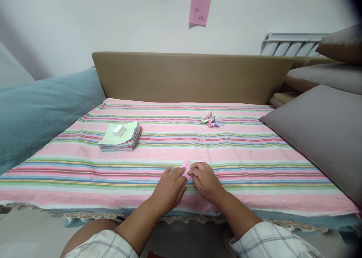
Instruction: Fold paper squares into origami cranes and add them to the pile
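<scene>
A small folded piece of pink paper [186, 166] lies on the striped cloth, its pointed tip facing away from me. My left hand [170, 185] holds it from the left, with fingertips pressed on its surface. From the right, my right hand [207, 180] pinches the paper's edge between thumb and curled fingers. Both hands partly cover the lower half of the paper. Farther back to the right sits a cluster of small folded paper cranes [210, 120] in pink, pale green and purple.
On the left, a stack of coloured paper sheets [120, 141] carries a small white block [119, 130]. The striped cloth [240, 152] covers the seat before a brown backrest [183, 77]. Grey cushions [325, 126] border the right, a blue-covered armrest [51, 111] the left.
</scene>
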Tool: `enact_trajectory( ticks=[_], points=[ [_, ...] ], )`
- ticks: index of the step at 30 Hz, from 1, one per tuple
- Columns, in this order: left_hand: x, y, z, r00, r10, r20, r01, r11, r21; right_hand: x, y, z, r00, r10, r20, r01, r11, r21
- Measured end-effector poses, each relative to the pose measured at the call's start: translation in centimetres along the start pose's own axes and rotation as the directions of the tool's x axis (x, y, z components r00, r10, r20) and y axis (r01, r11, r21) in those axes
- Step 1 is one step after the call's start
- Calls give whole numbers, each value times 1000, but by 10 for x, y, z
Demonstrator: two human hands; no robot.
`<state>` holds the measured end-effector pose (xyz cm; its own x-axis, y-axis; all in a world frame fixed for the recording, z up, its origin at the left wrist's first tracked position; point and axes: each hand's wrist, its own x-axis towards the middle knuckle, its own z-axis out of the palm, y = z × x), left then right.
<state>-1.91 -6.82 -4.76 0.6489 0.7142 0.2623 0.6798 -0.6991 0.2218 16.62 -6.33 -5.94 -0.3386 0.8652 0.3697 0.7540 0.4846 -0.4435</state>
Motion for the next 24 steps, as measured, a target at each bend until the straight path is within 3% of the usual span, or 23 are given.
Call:
enact_trajectory(
  ticks=[7,10,16,24],
  points=[
    [-2,-17,-10,991,126,50,-127,992,18,1,3,2,991,-103,81,102,995,18],
    [-3,-23,-11,992,108,58,-109,994,27,2,-1,-1,991,-89,100,88,996,20],
    [0,-26,-8,996,93,-2,-93,996,-19,2,-11,-6,998,-49,31,49,999,-7],
    [0,-25,-8,999,-1,-38,-4,991,-131,5,-13,3,993,-121,17,121,991,-53]
  ],
)
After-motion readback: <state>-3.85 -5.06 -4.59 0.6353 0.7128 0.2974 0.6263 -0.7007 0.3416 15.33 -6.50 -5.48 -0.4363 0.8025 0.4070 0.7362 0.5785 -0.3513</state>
